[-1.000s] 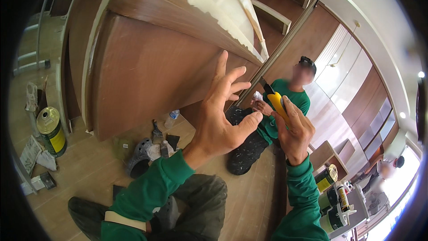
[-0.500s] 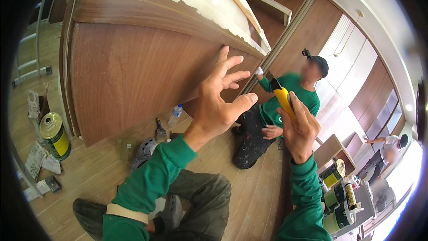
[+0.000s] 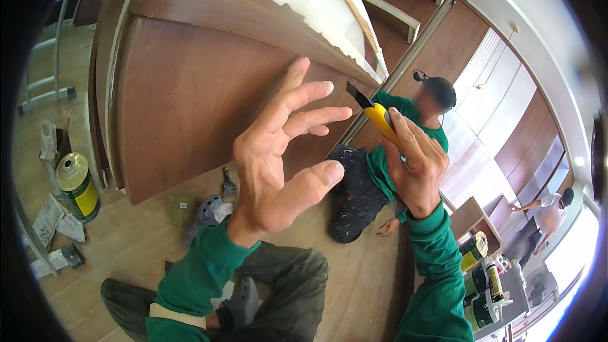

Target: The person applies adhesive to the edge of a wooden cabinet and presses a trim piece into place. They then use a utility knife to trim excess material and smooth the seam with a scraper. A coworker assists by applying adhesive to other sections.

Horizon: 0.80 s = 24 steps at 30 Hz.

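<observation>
My left hand (image 3: 282,152) is raised with its fingers spread, close to the brown wooden panel (image 3: 190,101) and holding nothing. My right hand (image 3: 415,161) grips a yellow utility knife (image 3: 375,116) with its blade pointing up-left toward the panel's edge, where a white sheet (image 3: 304,0) lies torn and peeled. Both my sleeves are green. My legs in dark trousers and grey clogs sit below on the wooden floor.
A co-worker in a green shirt (image 3: 396,152) sits on the floor behind my hands. A yellow-green can (image 3: 77,187) and papers lie at the left. A ladder (image 3: 44,82) stands far left. Cans and tubes (image 3: 481,278) fill a box at lower right. Another person (image 3: 548,212) stands far right.
Both hands have come closer and larger in view. The knife has moved up-left toward the panel's edge, and my left hand's fingers have spread wider.
</observation>
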{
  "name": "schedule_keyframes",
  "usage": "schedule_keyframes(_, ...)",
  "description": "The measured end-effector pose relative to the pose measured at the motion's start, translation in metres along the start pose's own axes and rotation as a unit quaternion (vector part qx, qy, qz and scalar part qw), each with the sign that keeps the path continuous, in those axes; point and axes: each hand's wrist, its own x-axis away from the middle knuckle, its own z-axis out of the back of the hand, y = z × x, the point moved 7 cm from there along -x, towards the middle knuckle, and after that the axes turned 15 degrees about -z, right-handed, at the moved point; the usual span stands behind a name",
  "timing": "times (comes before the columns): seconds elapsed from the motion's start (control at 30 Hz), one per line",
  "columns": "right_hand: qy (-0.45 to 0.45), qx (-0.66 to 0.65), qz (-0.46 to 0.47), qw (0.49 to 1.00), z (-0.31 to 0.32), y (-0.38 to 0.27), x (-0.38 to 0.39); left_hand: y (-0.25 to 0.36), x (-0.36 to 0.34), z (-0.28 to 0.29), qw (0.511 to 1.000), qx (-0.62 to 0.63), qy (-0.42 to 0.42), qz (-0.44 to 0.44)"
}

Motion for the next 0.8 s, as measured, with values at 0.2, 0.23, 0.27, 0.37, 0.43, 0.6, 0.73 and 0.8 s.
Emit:
schedule_keyframes(0.2,0.002,0.04,0.036,0.999,-0.002,-0.007,-0.008,-0.001,0.018,0.013,0.999,-0.004,0.019,-0.041)
schedule_keyframes(0.23,0.005,0.051,0.042,0.998,-0.002,-0.008,-0.01,-0.012,0.024,0.011,1.0,-0.002,0.027,0.0)
schedule_keyframes(0.27,0.008,0.061,0.048,0.997,-0.001,-0.008,-0.013,-0.021,0.027,0.007,0.998,0.001,0.031,0.058)
schedule_keyframes(0.37,-0.011,0.087,0.048,0.995,0.001,-0.013,-0.021,-0.059,0.034,-0.005,0.987,0.034,0.017,0.157)
schedule_keyframes(0.43,-0.024,0.105,0.043,0.993,-0.001,-0.015,-0.025,-0.073,0.032,-0.011,0.985,0.035,0.001,0.17)
schedule_keyframes(0.6,-0.017,0.109,0.069,0.992,-0.002,-0.02,-0.028,-0.071,0.013,-0.022,0.985,0.039,-0.039,0.165)
schedule_keyframes(0.73,-0.01,0.112,0.06,0.992,0.009,-0.009,-0.021,-0.061,0.008,-0.02,0.989,0.028,-0.046,0.138)
schedule_keyframes(0.8,-0.023,0.115,0.033,0.993,0.014,-0.004,-0.015,-0.056,0.006,-0.02,0.992,0.03,-0.043,0.113)
